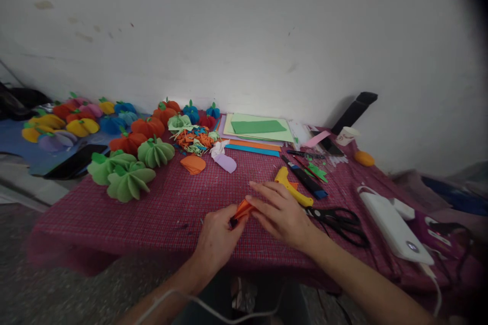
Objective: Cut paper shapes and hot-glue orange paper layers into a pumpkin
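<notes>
Left hand (219, 236): I see it pinching orange paper (243, 208), perhaps folded; fingers hide much.
Right hand (284, 216): fingertips at that same paper.
Scissors (341, 222): black-handled, near the yellow tool (292, 188).
Paper pumpkins (147, 127): grouped leftward (green ones (130, 183) nearest the camera).

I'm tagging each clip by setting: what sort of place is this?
Probably a small craft workspace, though whether in a home or a workshop I can't tell. The signs: pumpkin decorations, stacked coloured sheets and scissors.
</notes>
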`<action>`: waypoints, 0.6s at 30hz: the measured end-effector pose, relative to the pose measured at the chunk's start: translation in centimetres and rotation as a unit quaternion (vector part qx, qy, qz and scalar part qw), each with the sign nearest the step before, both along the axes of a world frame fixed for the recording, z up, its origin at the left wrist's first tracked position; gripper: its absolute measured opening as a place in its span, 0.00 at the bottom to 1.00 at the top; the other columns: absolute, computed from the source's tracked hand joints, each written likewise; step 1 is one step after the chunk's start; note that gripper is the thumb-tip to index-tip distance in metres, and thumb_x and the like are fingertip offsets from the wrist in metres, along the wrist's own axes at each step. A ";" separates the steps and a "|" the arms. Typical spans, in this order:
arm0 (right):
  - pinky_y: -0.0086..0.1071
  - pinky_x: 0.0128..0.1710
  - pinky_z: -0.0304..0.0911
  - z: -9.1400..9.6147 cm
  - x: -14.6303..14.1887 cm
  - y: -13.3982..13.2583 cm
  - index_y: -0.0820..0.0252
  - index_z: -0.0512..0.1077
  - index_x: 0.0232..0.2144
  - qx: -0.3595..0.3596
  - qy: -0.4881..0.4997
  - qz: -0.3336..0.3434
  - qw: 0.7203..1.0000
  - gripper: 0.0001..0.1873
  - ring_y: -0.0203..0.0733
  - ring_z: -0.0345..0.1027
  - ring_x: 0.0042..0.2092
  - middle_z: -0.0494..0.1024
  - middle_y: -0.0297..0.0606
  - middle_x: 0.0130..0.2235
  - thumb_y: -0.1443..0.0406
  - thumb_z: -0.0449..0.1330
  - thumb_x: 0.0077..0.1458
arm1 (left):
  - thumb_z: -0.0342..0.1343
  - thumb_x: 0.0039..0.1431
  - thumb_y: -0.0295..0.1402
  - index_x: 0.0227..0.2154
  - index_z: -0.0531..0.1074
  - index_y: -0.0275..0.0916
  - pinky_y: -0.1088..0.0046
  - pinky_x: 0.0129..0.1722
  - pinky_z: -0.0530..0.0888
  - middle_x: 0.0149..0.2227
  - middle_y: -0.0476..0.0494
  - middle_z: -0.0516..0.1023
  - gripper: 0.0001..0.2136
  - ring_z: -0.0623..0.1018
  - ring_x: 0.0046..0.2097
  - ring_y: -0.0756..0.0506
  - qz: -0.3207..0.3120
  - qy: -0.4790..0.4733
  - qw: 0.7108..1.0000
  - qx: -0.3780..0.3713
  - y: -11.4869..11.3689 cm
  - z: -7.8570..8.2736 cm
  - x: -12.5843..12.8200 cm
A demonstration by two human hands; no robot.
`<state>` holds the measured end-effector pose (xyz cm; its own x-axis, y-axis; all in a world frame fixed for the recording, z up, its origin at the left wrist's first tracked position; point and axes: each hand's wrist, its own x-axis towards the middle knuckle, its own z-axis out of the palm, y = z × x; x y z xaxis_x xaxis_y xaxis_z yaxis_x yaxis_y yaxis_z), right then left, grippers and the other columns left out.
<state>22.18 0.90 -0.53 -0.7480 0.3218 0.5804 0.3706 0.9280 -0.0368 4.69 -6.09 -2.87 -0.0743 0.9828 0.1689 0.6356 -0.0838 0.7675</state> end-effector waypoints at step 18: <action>0.39 0.44 0.64 -0.5 0.1 -0.9 0.57 0.71 0.43 0.066 0.033 0.001 0.997 0.13 0.42 0.63 0.46 0.74 0.40 0.48 0.71 0.55 0.56 | 0.51 0.47 0.28 0.29 0.74 0.36 0.77 0.26 0.66 0.22 0.51 0.72 0.08 0.69 0.26 0.51 0.009 -0.234 0.970 -0.067 0.2 -0.2 0.0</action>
<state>22.27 0.03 -1.03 -0.7073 0.2384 0.6655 0.3697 0.9272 0.0608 4.70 -5.85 -3.05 -0.1296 0.9914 -0.0162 0.2163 0.0442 0.9753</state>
